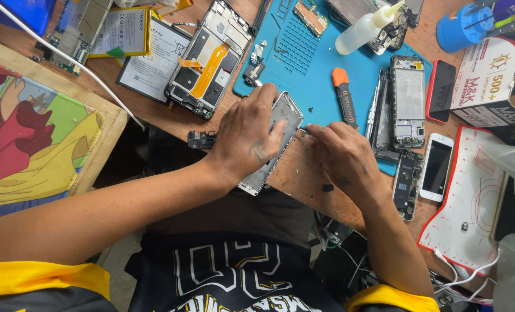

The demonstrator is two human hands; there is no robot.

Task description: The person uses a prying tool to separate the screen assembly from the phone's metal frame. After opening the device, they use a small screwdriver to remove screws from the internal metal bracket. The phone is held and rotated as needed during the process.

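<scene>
- Head view looks straight down on a cluttered wooden table [304,173] with a blue work mat [309,63] as the landmark
- The left hand [247,136] lies flat over a silver phone frame [280,124], fingers curled over its upper end, seemingly to pin it steady; the frame lies slantwise across the mat's near edge and overhangs the table towards the person
- The right hand [341,156] sits just right of the frame at the mat's near edge, fingers pinched narrow; a thin tool tip seems to show at the fingertips, but I cannot tell for sure what it holds
- An orange-capped black screwdriver [344,98] lies on the mat just above the right hand, probably kept within reach
- A clear squeeze bottle [364,29] lies tilted at the mat's far side
- Left of the mat lies an opened phone [208,58] with an orange ribbon cable, and beyond it a flat battery [121,32]
- On the mat's right edge rests a stripped phone body [408,101]; right of the mat lie a white phone [436,167] and a white pad with a red rim [471,202]
- Far left of the mat stands a colourful board in a wood frame [43,127]
- The table is worn brown wood; nothing of the room beyond it shows
</scene>
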